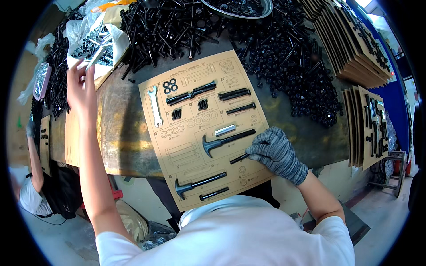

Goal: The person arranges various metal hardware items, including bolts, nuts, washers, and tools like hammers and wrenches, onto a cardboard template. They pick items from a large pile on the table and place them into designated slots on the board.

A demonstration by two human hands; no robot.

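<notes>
My bare left hand (81,91) is raised at the opened white bag (119,44) of silver metal parts. Its fingertips pinch what looks like a silver tube (94,56). A grey knit glove covers my right hand (276,154), which rests over the right edge of the printed cardboard sheet (186,133). Its closed fingertips are on the end of a short black bolt (238,158). The sheet carries an open-ended wrench (155,106), black washers (170,86), long black bolts (191,93), a silver tube (225,130) and two T-shaped black pieces (228,142) (199,181).
Heaps of black bolts (164,31) and black nuts (284,75) cover the table's far side, with a round metal tray (239,11) among them. Stacked cardboard sheets (350,48) stand at right. Another person's arm (35,157) shows at far left. The table's front edge runs under the sheet.
</notes>
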